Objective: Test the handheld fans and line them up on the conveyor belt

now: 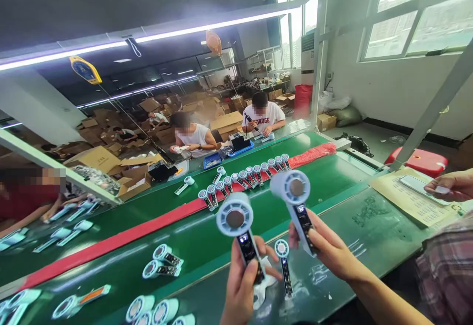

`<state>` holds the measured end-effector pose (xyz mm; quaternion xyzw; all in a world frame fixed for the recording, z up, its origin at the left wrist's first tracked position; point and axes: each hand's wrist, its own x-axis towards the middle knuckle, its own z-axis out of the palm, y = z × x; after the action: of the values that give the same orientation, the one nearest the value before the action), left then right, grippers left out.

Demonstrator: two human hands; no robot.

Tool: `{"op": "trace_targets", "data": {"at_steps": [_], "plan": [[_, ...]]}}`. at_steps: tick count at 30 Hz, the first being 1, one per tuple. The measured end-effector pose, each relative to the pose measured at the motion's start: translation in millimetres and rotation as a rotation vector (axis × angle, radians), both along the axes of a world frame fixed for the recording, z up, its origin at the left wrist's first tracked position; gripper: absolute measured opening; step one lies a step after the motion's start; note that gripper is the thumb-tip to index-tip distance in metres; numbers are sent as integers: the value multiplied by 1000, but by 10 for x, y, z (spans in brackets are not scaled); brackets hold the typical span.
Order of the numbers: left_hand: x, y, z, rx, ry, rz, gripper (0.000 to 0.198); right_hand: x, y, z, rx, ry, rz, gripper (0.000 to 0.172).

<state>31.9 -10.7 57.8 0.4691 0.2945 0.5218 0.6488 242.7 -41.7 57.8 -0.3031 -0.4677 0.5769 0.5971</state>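
My left hand (pixel 242 276) is wrapped round the handle of a light-blue handheld fan (pixel 235 216), whose small display is lit. In my right hand (pixel 328 246) is a second light-blue fan (pixel 291 187), held a little higher and to the right, its display lit too. Both fans have their round heads up and open electronics along the handles. Between and below my hands, a third fan (pixel 282 249) lies on the dark green table edge, near a pale piece (pixel 260 293) partly hidden by my left hand.
A green conveyor (pixel 199 236) carries a red strip (pixel 121 239) with a row of fans (pixel 243 177). More fans (pixel 162 261) lie nearer. People sit across it. At right, a person's hand (pixel 449 185) is over a phone (pixel 417 185) and paper (pixel 391 192).
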Motion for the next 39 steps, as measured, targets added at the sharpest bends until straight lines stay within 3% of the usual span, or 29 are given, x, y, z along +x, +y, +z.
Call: {"op": "trace_targets", "data": {"at_steps": [4, 9, 16, 25, 39], "plan": [[105, 7, -295, -160, -6, -44, 32, -230, 238, -326, -103, 115, 229, 53], [142, 78, -479, -129, -39, -8, 24, -347, 270, -550, -187, 84, 162, 55], [187, 72, -419, -192, 72, 79, 31, -458, 310, -517, -250, 62, 34, 49], [222, 93, -382, -182, 90, 84, 31, -491, 325, -505, -252, 37, -34, 47], [219, 143, -350, -211, 86, 20, 33, -390, 348, -404, -294, 81, 45, 43]]}}
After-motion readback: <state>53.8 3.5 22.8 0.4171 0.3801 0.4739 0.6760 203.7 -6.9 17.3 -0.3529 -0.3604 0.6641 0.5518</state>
